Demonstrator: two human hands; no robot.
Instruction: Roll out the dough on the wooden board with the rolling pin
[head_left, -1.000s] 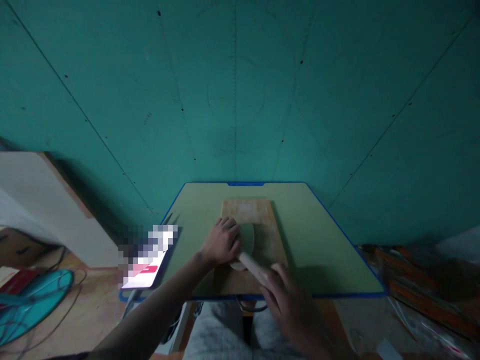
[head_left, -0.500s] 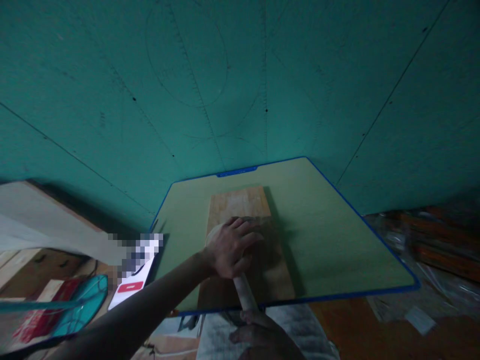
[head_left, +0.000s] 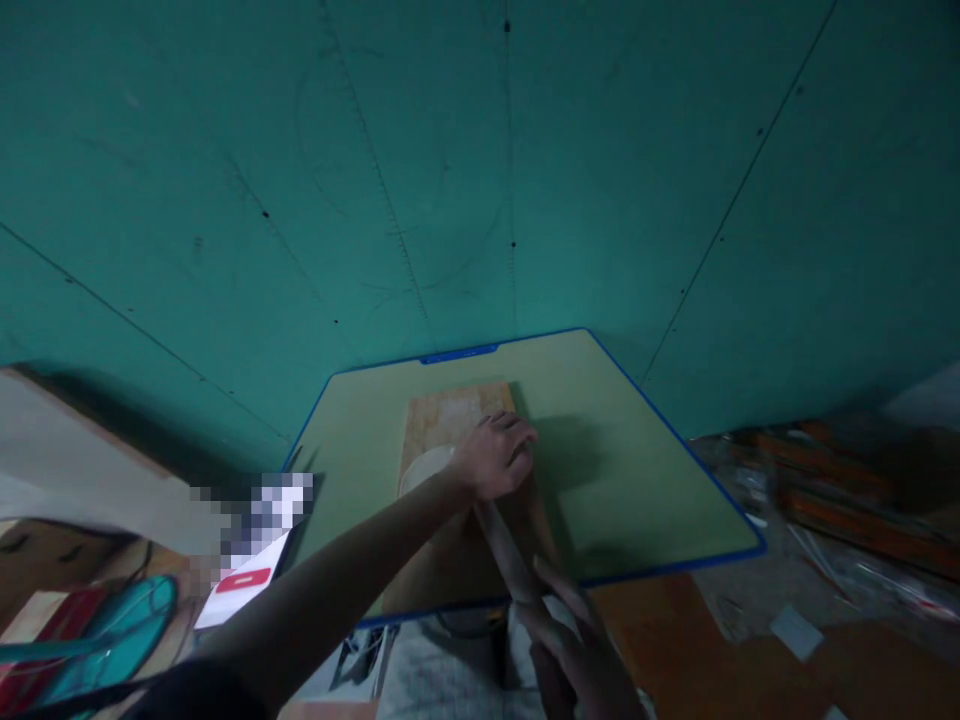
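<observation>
A wooden cutting board [head_left: 442, 405] lies on a pale green table [head_left: 622, 480]. A pale rolling pin [head_left: 504, 552] slants across the board toward me. My left hand [head_left: 495, 457] is closed over the pin's far end, palm down, fingers curled; its grip underneath is hidden. At the near end, past the table's edge, my right hand [head_left: 574, 640] holds the pin, with some fingers stretched along it. Beside my left wrist, a pale round flat piece that looks like dough [head_left: 426, 468] shows on the board, partly covered by my forearm.
A teal wall [head_left: 450, 180] stands behind the table's blue rim. On the left lies a phone with a lit screen and red button [head_left: 244, 580], partly blurred out. A teal stool-like object [head_left: 112, 640] is at lower left. Plastic-wrapped items [head_left: 840, 500] lie on the right.
My left hand has shifted toward the right side of the board, uncovering more of the pale round piece. My right hand has moved right, its fingers more stretched. The view has shifted slightly.
</observation>
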